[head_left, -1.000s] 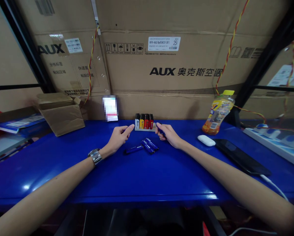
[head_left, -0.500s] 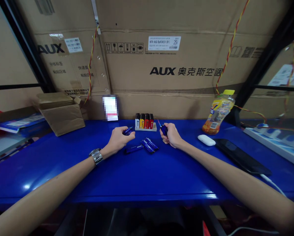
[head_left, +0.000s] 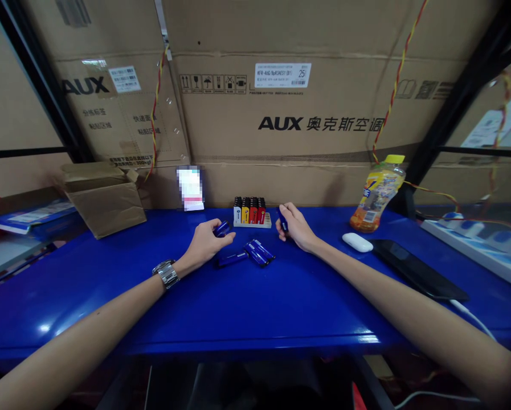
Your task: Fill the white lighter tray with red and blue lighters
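My left hand point(head_left: 206, 241), with a metal watch at the wrist, is closed around a blue lighter point(head_left: 222, 229). To the right, my right hand point(head_left: 297, 228) grips another blue lighter point(head_left: 283, 221), held upright. Between and behind the hands stands a pale tray point(head_left: 252, 225) with rows of white, yellow, orange and red lighters point(head_left: 254, 213). Several blue lighters point(head_left: 259, 252) lie on the blue table in front of the tray, one of them apart to the left, near my left fingertips.
An open cardboard box point(head_left: 105, 199) and a lit phone point(head_left: 191, 188) stand at the back left. On the right are a bottle point(head_left: 377, 193), a white case point(head_left: 357, 242), a black phone point(head_left: 417, 270) and a power strip point(head_left: 477, 245). Large cartons back the blue table point(head_left: 255, 313).
A small flame-like glow at the lighter in my right hand no longer shows. My right thumb has shifted on that lighter. The lighter in my left hand has turned slightly.
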`<state>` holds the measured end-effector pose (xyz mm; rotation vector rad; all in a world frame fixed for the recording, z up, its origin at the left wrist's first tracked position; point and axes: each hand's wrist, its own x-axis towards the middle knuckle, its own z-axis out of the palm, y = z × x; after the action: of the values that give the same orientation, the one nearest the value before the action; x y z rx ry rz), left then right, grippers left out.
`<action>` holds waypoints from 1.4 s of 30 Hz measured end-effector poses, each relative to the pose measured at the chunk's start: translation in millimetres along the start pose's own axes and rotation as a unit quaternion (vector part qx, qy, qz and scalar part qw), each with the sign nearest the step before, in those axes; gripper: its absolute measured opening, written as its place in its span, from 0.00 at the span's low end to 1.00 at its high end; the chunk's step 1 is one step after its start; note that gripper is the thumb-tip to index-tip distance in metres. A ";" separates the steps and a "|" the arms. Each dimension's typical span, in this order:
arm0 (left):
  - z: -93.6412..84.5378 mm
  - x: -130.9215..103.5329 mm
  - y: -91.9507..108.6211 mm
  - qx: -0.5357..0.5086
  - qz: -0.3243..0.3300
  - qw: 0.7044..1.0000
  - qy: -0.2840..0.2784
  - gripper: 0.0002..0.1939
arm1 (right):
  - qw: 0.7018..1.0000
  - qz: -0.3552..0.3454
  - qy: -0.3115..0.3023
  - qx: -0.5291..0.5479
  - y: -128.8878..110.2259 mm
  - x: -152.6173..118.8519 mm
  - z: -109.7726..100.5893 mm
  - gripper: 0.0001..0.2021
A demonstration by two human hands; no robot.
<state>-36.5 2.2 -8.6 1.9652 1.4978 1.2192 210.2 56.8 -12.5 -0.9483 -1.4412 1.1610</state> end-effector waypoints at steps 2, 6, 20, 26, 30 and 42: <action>-0.6 -0.1 1.1 0.004 0.002 1.000 -0.005 0.15 | 0.995 -0.071 0.020 -0.064 5.6 12.6 -8.7 0.18; -1.8 -1.5 5.4 0.017 -0.003 1.000 -0.019 0.14 | 0.958 -0.195 0.069 -0.197 21.0 46.3 -25.8 0.19; -1.0 0.2 1.5 0.041 0.003 0.999 -0.031 0.11 | 0.931 -0.178 0.040 -0.317 45.6 97.9 -19.8 0.12; -1.5 -1.2 2.7 0.037 0.009 0.998 -0.045 0.10 | 0.888 -0.238 0.161 -0.359 21.3 71.8 -13.2 0.15; -0.4 -1.7 2.2 0.020 0.012 0.998 -0.058 0.09 | 0.913 -0.273 0.019 -0.301 -9.8 39.8 13.5 0.15; 0.6 -2.8 8.2 -0.040 0.007 0.997 -0.064 0.17 | 0.927 -0.264 -0.168 -0.208 -49.7 17.5 53.2 0.09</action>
<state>-31.4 -3.1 -4.0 1.9656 1.3535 1.1193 155.7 52.8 38.6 -0.5796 -2.1189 0.6384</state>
